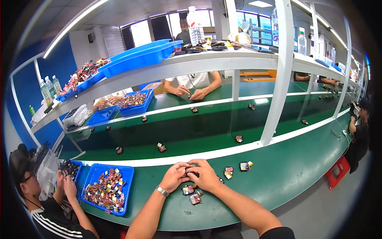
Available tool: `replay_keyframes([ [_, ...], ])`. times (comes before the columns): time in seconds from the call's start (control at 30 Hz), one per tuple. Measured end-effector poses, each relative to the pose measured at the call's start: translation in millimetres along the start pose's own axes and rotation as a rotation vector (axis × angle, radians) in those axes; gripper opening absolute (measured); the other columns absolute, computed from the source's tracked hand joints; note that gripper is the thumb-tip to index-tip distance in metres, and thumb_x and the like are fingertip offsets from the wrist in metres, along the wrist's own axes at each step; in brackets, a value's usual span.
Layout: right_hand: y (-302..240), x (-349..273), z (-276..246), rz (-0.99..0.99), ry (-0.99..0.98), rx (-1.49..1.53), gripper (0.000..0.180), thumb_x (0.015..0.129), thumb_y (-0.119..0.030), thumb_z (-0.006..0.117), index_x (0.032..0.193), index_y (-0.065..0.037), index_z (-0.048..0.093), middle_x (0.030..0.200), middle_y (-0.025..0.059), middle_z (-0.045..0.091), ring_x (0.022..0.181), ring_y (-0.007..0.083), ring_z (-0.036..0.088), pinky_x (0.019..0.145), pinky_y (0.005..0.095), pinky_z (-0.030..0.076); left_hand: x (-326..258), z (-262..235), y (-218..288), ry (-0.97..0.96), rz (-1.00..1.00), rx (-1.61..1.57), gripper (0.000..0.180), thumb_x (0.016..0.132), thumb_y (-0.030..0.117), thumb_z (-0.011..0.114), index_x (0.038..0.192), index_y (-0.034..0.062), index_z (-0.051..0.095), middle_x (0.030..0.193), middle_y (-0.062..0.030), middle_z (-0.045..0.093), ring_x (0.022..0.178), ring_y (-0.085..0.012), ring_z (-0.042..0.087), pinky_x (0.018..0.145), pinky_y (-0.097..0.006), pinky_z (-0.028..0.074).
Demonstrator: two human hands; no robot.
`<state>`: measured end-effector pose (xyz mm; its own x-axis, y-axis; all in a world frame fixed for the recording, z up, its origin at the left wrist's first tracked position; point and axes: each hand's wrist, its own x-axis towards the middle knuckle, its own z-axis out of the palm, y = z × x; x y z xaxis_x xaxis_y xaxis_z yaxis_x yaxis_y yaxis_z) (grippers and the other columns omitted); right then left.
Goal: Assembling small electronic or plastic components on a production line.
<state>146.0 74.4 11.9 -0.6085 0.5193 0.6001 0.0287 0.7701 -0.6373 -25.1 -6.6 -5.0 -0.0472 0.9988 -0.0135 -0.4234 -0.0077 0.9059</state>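
My left hand and my right hand meet over the green bench. Between their fingertips they hold a small black casing, mostly covered by the fingers. Just below the hands, two similar casings with red, white and yellow parts inside lie close together. To the right of my right hand rest two more casings, one nearer and one farther off. A dark piece shows partly behind my right hand.
A blue tray full of small red and yellow parts stands left. A co-worker sits beyond it. Ahead, a white rail borders a green belt carrying scattered casings. A white post and shelf rise above.
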Motion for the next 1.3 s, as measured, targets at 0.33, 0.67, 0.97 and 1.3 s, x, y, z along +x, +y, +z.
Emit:
replay_keyframes([
  [0.33, -3, 0, 4, -0.043, 0.063, -0.058, 0.014, 0.077, -0.007, 0.069, 0.091, -0.007, 0.072, 0.114, 0.0098, 0.062, 0.11, 0.0294, 0.056, 0.091, 0.0375, 0.049, -2, 6, 1, 0.01, 0.033, 0.02, 0.022, 0.098, 0.01, 0.051, 0.119, 0.0051, 0.05, 0.118, -0.0104, 0.061, 0.11, -0.0185, 0.06, 0.094, -0.036, 0.052],
  [0.67, -11, 3, 8, -0.122, 0.11, -0.089, 0.017, 0.074, -0.004, 0.069, 0.091, -0.005, 0.071, 0.118, 0.0115, 0.06, 0.114, 0.0315, 0.053, 0.093, 0.0395, 0.048, -1, 3, -2, 0.019, 0.037, 0.016, 0.02, 0.096, 0.011, 0.057, 0.114, 0.0064, 0.051, 0.127, -0.0122, 0.058, 0.113, -0.0208, 0.059, 0.097, -0.04, 0.051],
  [0.97, -6, 2, 0, -0.073, 0.111, -0.021, 0.017, 0.073, -0.006, 0.071, 0.089, -0.007, 0.071, 0.118, 0.0102, 0.061, 0.112, 0.0313, 0.054, 0.095, 0.0399, 0.046, 0, 1, -4, -0.046, 0.104, -0.11, 0.022, 0.096, 0.007, 0.054, 0.117, 0.006, 0.048, 0.121, -0.013, 0.059, 0.111, -0.0228, 0.059, 0.098, -0.044, 0.049],
  [1.3, -7, 4, 6, -0.051, 0.148, 0.035, 0.015, 0.074, -0.007, 0.07, 0.089, -0.008, 0.072, 0.12, 0.0079, 0.062, 0.115, 0.0305, 0.053, 0.097, 0.0395, 0.045, 0, 0, -4, -0.05, 0.112, -0.102, 0.022, 0.096, 0.009, 0.056, 0.117, 0.0065, 0.049, 0.132, -0.0153, 0.054, 0.115, -0.0244, 0.058, 0.1, -0.045, 0.048],
])
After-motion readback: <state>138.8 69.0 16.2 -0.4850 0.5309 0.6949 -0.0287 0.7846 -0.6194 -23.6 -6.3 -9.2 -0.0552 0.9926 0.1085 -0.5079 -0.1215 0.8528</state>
